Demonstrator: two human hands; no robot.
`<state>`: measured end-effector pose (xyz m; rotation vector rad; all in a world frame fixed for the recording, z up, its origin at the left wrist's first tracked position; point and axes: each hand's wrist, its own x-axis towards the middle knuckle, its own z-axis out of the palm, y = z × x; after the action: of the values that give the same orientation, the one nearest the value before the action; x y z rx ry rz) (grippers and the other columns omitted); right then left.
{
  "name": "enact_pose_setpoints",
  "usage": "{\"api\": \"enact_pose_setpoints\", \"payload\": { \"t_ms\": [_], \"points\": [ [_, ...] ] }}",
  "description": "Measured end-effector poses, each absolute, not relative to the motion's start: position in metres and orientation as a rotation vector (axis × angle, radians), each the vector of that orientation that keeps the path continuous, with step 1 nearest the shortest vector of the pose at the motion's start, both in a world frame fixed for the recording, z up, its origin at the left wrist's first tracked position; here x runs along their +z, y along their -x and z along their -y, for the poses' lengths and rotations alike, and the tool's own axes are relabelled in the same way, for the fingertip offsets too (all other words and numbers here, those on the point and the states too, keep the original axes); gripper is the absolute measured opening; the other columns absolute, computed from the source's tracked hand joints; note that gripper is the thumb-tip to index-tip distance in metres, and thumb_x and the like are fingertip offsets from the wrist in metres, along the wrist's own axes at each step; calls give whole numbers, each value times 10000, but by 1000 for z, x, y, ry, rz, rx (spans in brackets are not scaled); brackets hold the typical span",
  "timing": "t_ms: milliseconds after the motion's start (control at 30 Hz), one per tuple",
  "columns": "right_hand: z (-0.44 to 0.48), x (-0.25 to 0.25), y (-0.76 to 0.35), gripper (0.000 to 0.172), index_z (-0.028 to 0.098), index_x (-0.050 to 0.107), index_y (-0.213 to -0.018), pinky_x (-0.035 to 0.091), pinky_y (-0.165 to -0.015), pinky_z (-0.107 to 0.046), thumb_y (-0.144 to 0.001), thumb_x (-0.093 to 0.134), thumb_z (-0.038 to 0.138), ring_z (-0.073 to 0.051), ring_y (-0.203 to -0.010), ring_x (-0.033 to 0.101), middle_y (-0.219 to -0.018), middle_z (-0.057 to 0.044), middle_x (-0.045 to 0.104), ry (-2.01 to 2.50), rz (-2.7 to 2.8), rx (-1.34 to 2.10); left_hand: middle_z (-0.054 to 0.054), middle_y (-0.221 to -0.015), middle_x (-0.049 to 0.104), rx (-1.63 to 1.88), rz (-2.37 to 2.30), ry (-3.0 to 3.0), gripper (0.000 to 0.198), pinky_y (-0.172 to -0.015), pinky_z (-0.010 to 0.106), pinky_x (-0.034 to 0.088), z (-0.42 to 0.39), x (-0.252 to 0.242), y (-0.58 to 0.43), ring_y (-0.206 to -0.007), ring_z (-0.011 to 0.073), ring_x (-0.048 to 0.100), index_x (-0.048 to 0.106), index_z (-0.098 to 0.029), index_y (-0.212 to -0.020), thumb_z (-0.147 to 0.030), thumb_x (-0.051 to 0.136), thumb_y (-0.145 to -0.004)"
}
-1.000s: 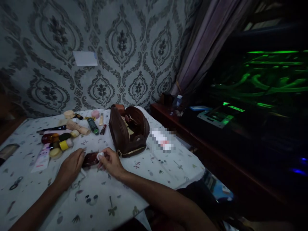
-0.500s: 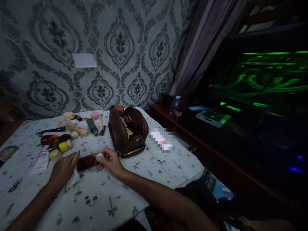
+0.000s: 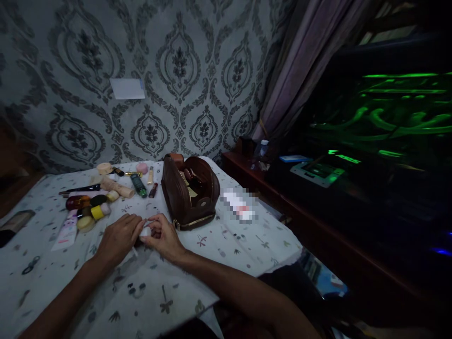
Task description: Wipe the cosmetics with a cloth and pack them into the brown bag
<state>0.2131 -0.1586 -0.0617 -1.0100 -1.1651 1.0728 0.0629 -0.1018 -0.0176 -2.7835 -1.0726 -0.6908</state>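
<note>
Both hands are together around a small dark amber bottle with a white cap (image 3: 145,231), just left of the brown cosmetic bag. My left hand (image 3: 118,238) is wrapped over the bottle's body and hides most of it. The fingers of my right hand (image 3: 164,238) pinch the white cap. The cosmetic bag (image 3: 168,195) stands with its top unzipped, and several items lie inside it. To the left lie a white and pink tube (image 3: 66,230), a yellow-banded jar (image 3: 98,212), an amber bottle (image 3: 76,202) and a green tube (image 3: 138,185).
A patterned cloth (image 3: 226,254) covers the table. A blurred white item (image 3: 240,205) lies right of the bag. A dark flat case (image 3: 16,226) is at the left edge. A computer case with green lights (image 3: 399,122) stands at the right, near a clear bottle (image 3: 262,149).
My left hand has moved right and closed over the amber bottle, which was plainly visible before. My right hand stays at the white cap. The view has shifted slightly.
</note>
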Motion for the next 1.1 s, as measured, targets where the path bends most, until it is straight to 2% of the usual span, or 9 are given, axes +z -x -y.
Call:
{"api": "enact_pose_setpoints", "payload": {
  "t_ms": [233,567,667,867,1000,1100],
  "points": [
    [162,-58,-211,263,206,612,-916,408,-592,-219,-697,728,294,-109,-622,527,-715,50,580,1048,1237,1088,66,-888,731,-693,1424,2898,475,-785,315,488,94,-30,-34,-866,238,667,626,-233,-806,-511,263,-935],
    [160,-61,-214,222,193,662,-926,412,-603,-216,-731,713,284,-114,-660,506,-723,39,551,1134,1277,1005,84,-909,724,-818,1558,2905,468,-803,316,506,93,-42,-7,-871,233,672,594,-224,-790,-499,245,-939],
    [158,-64,-214,236,193,663,-917,410,-575,-208,-736,726,330,-110,-635,506,-681,46,531,1147,1247,1028,74,-840,712,-830,1532,2906,449,-777,308,503,94,-45,-6,-818,225,669,578,-228,-773,-482,249,-942],
    [151,-66,-214,328,175,654,-858,413,-514,-205,-735,718,472,-91,-527,506,-615,55,523,1042,1113,1212,34,-614,630,-836,1598,2850,437,-632,280,452,95,-46,-5,-606,197,604,489,-241,-629,-470,272,-930],
    [151,-65,-215,274,178,703,-861,400,-532,-207,-730,737,416,-98,-558,495,-610,43,546,1061,1151,1148,14,-501,564,-825,1660,2847,466,-567,282,411,95,-41,-6,-514,186,557,434,-243,-545,-499,285,-905],
    [153,-62,-216,204,186,731,-876,395,-563,-212,-730,726,329,-101,-581,486,-618,47,544,1072,1178,1103,-6,-529,591,-825,1690,2836,407,-559,275,409,94,-34,-8,-528,191,589,524,-241,-660,-514,318,-881]
  ]
}}
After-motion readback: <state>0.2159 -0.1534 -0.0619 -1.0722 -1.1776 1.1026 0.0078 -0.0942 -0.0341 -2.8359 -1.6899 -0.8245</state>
